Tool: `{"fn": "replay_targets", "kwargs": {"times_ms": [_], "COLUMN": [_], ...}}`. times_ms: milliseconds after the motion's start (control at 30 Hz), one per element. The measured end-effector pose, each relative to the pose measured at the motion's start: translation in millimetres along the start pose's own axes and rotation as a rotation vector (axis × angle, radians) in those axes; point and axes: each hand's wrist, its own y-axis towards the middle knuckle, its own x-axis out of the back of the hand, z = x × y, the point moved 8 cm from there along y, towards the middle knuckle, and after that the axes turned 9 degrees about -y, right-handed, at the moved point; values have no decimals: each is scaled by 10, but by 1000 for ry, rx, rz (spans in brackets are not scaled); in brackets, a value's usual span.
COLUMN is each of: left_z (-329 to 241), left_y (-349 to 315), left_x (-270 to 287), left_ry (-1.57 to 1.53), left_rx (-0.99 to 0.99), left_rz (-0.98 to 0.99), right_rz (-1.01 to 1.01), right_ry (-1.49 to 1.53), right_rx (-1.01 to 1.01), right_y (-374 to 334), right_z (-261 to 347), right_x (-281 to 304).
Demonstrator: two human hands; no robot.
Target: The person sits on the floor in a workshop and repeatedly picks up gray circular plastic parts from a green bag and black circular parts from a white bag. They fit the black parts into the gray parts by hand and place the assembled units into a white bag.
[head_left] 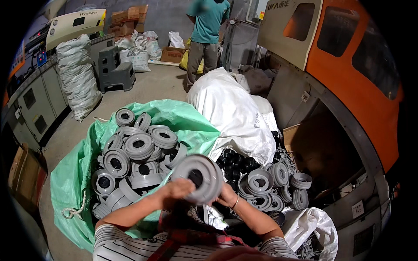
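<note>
Between my two hands a round grey plastic ring part, stepped like a flanged cap, is held up, with a black piece in its middle. My right hand is closed on its lower right rim. My left hand is closed at its lower left side, the fingertips close to the black piece; some fingers are hidden. On the left, a green woven sack lies open, heaped with similar grey ring parts, many with black centres. To the right sit loose grey rings and a pile of black parts.
A large white sack stands ahead. An open white bag with thin grey scraps sits at lower right. An orange machine flanks the right side. A grey step stool and a tall white sack stand left; another person is beyond.
</note>
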Motion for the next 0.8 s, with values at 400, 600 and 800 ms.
{"fn": "replay_targets", "kwargs": {"times_ms": [400,600,800], "left_z": [-2102,-2182,-1761], "left_y": [1251,1622,2087], "left_x": [2327,2003,1856], "left_ry": [467,319,292], "left_rx": [-598,-816,-688], "left_rz": [-544,-121,238], "right_rz": [-433,-415,-527], "right_ry": [-311,-404,-329], "right_rx": [-140,-117,-83], "right_y": [-326,-383,-554], "right_z": [2,-19,-33], "right_x": [451,457,777]}}
